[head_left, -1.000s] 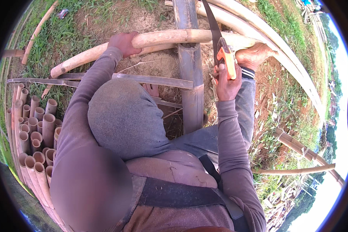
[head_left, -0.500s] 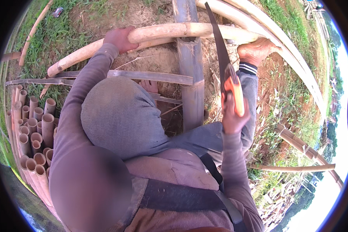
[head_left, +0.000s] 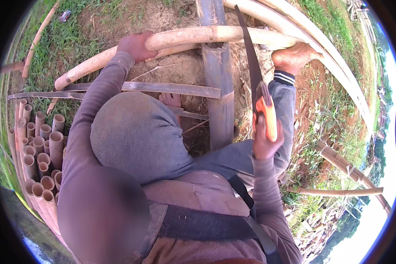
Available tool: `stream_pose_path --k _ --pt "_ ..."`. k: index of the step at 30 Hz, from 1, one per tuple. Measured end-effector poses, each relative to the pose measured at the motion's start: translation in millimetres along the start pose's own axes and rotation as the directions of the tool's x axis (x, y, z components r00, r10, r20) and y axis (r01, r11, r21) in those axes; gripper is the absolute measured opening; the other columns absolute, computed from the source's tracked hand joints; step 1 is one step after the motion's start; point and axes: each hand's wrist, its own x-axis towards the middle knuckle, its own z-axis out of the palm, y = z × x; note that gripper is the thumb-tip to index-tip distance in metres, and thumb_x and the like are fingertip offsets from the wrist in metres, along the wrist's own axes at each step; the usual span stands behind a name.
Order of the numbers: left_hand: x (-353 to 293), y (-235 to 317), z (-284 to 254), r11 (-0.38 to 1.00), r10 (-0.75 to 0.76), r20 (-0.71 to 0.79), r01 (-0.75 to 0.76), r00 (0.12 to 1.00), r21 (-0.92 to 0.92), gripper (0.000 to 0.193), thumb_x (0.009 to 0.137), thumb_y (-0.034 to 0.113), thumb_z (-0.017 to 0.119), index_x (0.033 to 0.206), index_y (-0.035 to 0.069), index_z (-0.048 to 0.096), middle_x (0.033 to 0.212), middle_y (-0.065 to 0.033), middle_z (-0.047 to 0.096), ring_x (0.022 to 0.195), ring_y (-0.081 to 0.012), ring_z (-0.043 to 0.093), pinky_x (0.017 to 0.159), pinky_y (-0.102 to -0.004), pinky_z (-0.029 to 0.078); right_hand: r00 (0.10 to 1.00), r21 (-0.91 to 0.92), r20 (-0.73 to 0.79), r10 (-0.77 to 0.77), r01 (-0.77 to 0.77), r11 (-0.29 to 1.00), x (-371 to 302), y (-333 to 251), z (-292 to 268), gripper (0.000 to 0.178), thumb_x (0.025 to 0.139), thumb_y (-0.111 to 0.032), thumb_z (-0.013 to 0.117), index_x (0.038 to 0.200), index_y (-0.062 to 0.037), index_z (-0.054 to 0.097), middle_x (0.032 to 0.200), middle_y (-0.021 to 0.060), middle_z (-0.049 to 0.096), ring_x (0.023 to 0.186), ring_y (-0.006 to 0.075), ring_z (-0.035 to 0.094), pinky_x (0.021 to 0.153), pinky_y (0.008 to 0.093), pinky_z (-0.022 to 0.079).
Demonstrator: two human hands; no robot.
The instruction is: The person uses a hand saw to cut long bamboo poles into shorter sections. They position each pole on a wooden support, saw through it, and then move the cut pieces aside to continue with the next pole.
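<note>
A pale bamboo pole [head_left: 187,35] lies crosswise over a thick grey bamboo post [head_left: 218,81] on the ground. My left hand [head_left: 137,45] is wrapped round the pole, left of the post. In my right hand [head_left: 265,143] is a hand saw [head_left: 253,66] with an orange handle and a dark blade. The blade points away from me and crosses the pole right of the post; whether its teeth are in the bamboo I cannot tell. My bare foot [head_left: 292,57] is by the pole's right end.
Several cut bamboo tubes [head_left: 43,149] stand bundled at the left. Split bamboo strips [head_left: 171,88] lie by my other foot. Long pale poles [head_left: 325,50] curve along the far right. Another bamboo pole [head_left: 352,170] lies at the right, near a heap of offcuts [head_left: 319,233].
My right hand and the saw have drawn back slightly toward me. My left hand stays in place on the bamboo pole.
</note>
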Motion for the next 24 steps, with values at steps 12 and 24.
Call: stream_pose_path --k 12,24 --pt "-2.7 -3.6 -5.2 1.0 0.015 -0.028 -0.016 1.0 -0.021 0.083 0.074 0.062 0.078 0.143 0.019 0.063 0.111 -0.0171 0.078 0.105 -0.0376 0.075 0.094 -0.0488 0.059 0.981 0.047 0.024 0.191 -0.192 0.98 -53.2 -20.2 -45.4 0.013 0.099 -0.005 0.073 0.103 0.0042 0.066 0.084 0.0074 0.07 0.075 0.008 0.064 0.064 0.0251 0.053" --pt "-4.4 -6.0 -3.2 1.0 -0.019 -0.009 0.019 1.0 -0.016 0.085 0.074 0.063 0.077 0.145 0.02 0.061 0.11 -0.0177 0.078 0.104 -0.0368 0.075 0.094 -0.0491 0.059 0.991 0.066 0.048 0.128 -0.131 0.989 1.1 1.6 -0.7 0.011 0.1 -0.008 0.073 0.098 0.0003 0.066 0.074 0.0007 0.066 0.055 0.0038 0.053 0.05 0.0217 0.043"
